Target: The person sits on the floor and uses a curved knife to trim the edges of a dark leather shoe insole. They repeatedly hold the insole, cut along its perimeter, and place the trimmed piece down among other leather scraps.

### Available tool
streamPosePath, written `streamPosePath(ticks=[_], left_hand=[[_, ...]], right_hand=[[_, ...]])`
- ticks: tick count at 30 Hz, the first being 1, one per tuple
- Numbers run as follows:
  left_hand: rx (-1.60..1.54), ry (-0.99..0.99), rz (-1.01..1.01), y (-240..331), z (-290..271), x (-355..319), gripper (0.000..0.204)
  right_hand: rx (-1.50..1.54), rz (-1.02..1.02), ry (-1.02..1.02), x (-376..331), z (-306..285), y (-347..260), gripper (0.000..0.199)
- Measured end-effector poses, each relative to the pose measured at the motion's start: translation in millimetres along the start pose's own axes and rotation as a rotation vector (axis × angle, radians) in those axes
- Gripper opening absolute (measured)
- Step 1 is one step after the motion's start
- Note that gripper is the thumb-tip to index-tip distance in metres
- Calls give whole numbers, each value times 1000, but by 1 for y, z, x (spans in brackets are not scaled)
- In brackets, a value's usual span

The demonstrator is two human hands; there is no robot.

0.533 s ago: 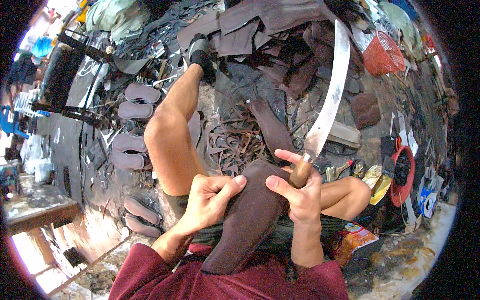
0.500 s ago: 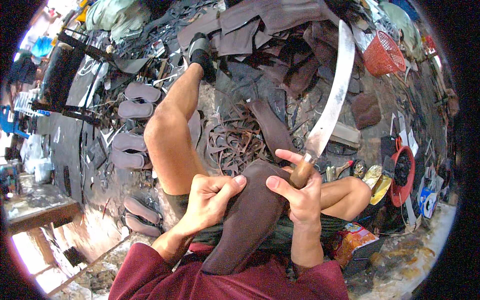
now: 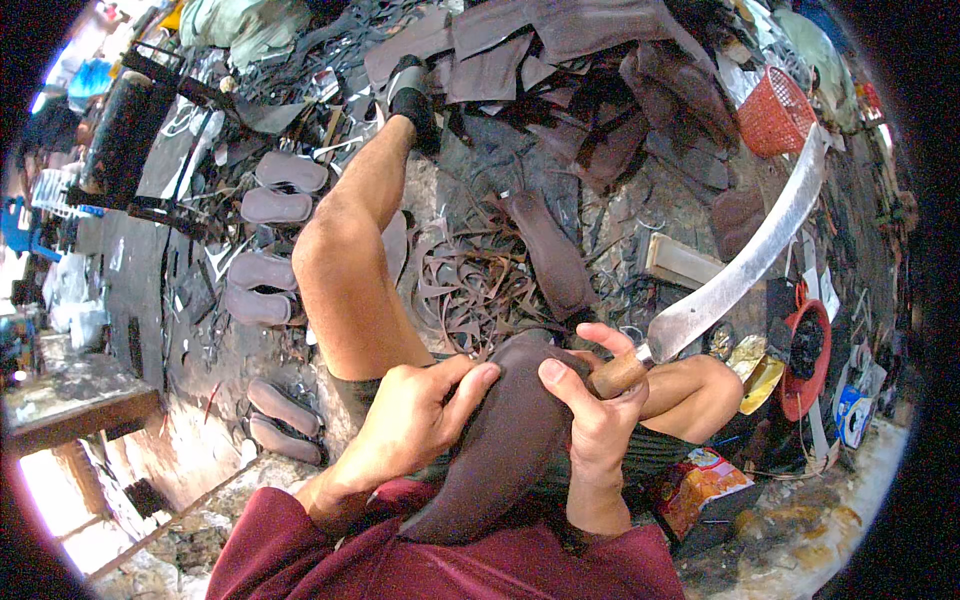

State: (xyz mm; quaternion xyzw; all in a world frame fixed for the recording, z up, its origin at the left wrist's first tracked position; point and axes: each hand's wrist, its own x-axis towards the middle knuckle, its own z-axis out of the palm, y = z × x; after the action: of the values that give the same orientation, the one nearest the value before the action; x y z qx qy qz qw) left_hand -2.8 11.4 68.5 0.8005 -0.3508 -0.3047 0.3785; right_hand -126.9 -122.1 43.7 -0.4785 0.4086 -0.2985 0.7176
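A dark brown sole-shaped sheet (image 3: 505, 450) lies bent over my lap, its near end against my shirt. My left hand (image 3: 425, 415) is closed on the sheet's left edge, thumb on top. In my right hand (image 3: 605, 415) is the wooden handle of a large curved knife (image 3: 745, 265). The thumb of that hand also presses the sheet's right edge, and its index finger sticks out. The blade points away to the far right, clear of the sheet. Beyond my lap lies another long brown sole piece (image 3: 550, 250), next to a heap of curled offcuts (image 3: 475, 280).
Pairs of cut soles (image 3: 275, 207) lie on the floor at left. Large brown sheets (image 3: 590, 30) are piled at the far side. A red basket (image 3: 775, 112) stands at far right, with a red round-framed object (image 3: 805, 360) nearer. A wooden bench (image 3: 80, 410) is at left.
The knife has swung to the right and lower, its handle tilting over in my right hand. The sheet on my lap has curled more between my hands.
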Motion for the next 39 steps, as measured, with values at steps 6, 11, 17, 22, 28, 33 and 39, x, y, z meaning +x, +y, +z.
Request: streamPosePath(ticks=[6, 11, 17, 22, 28, 33, 39], left_hand=[[-47, -3, -107, 4, -4, -45, 20], [-242, -270, -189, -9, -9, -72, 19], [-828, -38, 39, -24, 7, 15, 59], [-566, -171, 103, -5, -8, 84, 54], [41, 362, 698, 6, 25, 78, 43], [-362, 547, 455, -15, 64, 40, 80], [-1307, 347, -263, 18, 56, 80, 31]], right_hand=[[-23, -14, 89, -5, -2, 3, 40], [-101, -130, 168, 15, -19, 8, 39], [121, -17, -31, 59, -7, 17, 42], [94, -155, -49, 65, 15, 6, 32], [199, -49, 79, 56, -11, -4, 38], [129, -83, 176, 62, -18, -15, 35], [-32, -263, -28, 58, 1, -23, 54]])
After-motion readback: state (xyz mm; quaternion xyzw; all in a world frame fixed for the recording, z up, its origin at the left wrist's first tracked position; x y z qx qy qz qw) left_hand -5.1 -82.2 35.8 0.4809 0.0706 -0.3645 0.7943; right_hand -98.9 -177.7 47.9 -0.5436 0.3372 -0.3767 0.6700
